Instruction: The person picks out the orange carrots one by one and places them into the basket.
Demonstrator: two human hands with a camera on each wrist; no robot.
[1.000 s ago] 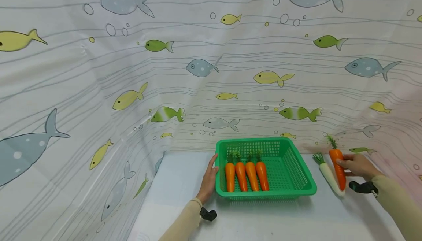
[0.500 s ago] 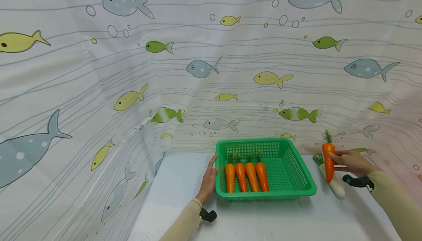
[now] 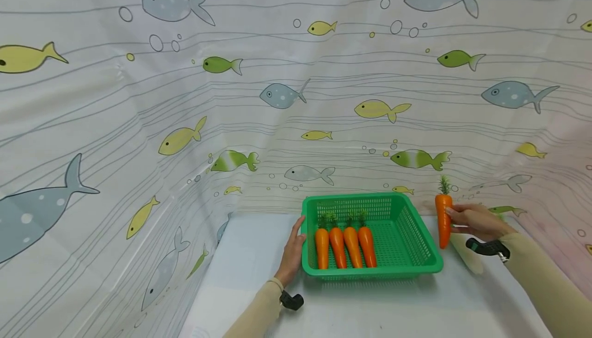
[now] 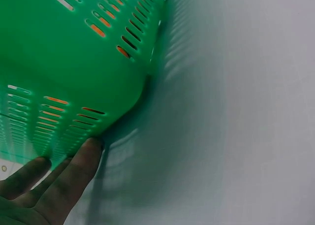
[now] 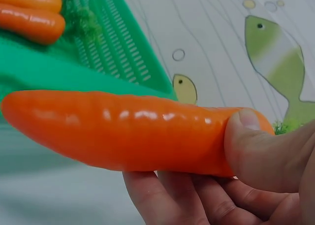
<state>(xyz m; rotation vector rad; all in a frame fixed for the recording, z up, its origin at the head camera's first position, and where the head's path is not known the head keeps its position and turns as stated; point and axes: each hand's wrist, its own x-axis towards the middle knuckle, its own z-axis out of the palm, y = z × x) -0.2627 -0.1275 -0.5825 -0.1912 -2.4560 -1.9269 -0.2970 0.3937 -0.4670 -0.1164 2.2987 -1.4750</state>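
My right hand (image 3: pixel 479 222) pinches an orange carrot (image 3: pixel 443 221) with a leafy green top, thumb on one side and fingers on the other. The carrot (image 5: pixel 123 131) is raised near the right wall of a green plastic basket (image 3: pixel 427 266). Several carrots (image 3: pixel 353 247) lie side by side in the basket's left half, tops toward the back. At the basket's left side my left hand (image 3: pixel 292 257) rests with extended fingers; in the left wrist view its fingertips (image 4: pixel 88 148) touch the perforated wall. A white radish (image 3: pixel 467 253) lies on the table, partly hidden behind my right hand and the carrot.
The basket stands on a white table (image 3: pixel 250 256). Behind and to the left hangs a pale sheet (image 3: pixel 259 35) printed with fish, which meets the table's back edge. Both wrists wear dark camera straps.
My right hand has lifted the carrot from over the radish and carried it left, close to the basket's right rim. My left hand stays at the basket's left side.
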